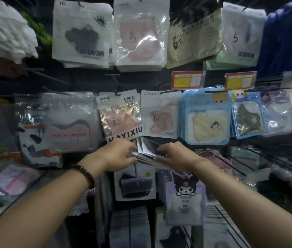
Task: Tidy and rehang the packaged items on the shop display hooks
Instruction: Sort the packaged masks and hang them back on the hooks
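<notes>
A stack of flat packets (146,154) with dark and white faces is held level in front of the display, just below the KAYIXIU pink mask packet (121,117). My left hand (118,154) grips the stack's left end, with a dark bead bracelet on that wrist. My right hand (174,154) pinches the stack's right end, fingers curled over its top edge. Directly under the stack hangs a white packet with a dark mask (135,183). A purple cartoon packet (184,196) hangs below my right wrist.
Rows of mask packets hang on black hooks: a pink mask packet (160,115), a blue-framed packet (207,120), a clear pink packet (139,36) above. Two red-yellow price tags (187,80) stick out at mid-height. Bare black hook rods (270,158) project at right.
</notes>
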Demonstrator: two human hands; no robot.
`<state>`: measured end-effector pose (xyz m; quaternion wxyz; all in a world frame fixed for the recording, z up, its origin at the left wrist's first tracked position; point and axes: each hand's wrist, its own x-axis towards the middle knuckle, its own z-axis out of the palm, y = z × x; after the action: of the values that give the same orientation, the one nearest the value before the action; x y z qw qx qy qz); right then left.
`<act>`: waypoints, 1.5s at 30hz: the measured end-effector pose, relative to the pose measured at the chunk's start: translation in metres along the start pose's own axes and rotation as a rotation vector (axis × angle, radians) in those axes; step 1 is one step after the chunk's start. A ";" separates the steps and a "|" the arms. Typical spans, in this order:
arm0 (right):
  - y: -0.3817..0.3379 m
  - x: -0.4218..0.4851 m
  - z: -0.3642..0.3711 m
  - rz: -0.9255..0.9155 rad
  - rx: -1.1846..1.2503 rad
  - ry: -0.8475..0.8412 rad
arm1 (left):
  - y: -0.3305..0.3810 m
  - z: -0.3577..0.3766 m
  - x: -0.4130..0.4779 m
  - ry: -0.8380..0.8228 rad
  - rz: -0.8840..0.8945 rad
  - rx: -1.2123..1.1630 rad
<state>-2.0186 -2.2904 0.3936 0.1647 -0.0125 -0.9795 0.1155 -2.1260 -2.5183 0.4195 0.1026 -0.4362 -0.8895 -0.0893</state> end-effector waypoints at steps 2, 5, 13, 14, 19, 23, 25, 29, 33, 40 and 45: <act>-0.002 -0.001 0.000 -0.029 -0.075 -0.007 | -0.001 0.001 0.000 -0.005 0.011 0.009; -0.008 0.001 0.004 -0.055 -0.170 -0.006 | 0.000 0.000 0.000 -0.016 0.023 0.006; -0.010 -0.008 0.005 -0.062 -0.236 0.179 | 0.002 0.002 -0.006 -0.018 -0.015 -0.106; -0.010 -0.009 0.004 -0.068 -0.247 0.219 | 0.002 0.001 -0.007 -0.021 -0.018 -0.124; -0.021 -0.022 -0.005 -0.097 -0.246 0.525 | 0.000 0.004 -0.009 0.002 -0.009 -0.265; -0.030 -0.033 -0.017 -0.141 -0.098 0.782 | -0.005 0.009 -0.009 0.100 -0.097 -0.508; -0.033 -0.039 -0.023 -0.245 -0.004 0.894 | 0.000 0.004 -0.015 0.208 -0.144 -0.770; -0.046 -0.059 -0.030 -0.421 0.140 1.058 | 0.009 -0.020 -0.035 0.062 -0.114 -1.570; -0.050 -0.075 -0.019 -0.523 0.226 1.056 | 0.006 -0.041 -0.070 -0.141 -0.030 -1.813; -0.059 -0.107 0.019 -0.468 0.302 0.888 | 0.019 -0.022 -0.119 0.126 -0.050 -1.546; -0.057 -0.132 0.038 -0.280 0.586 0.948 | 0.031 0.019 -0.145 0.408 -0.090 -1.496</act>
<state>-1.9054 -2.3629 0.3296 0.5960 0.1131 -0.7180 0.3411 -2.0164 -2.6045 0.3655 -0.0613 -0.3279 -0.5729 -0.7487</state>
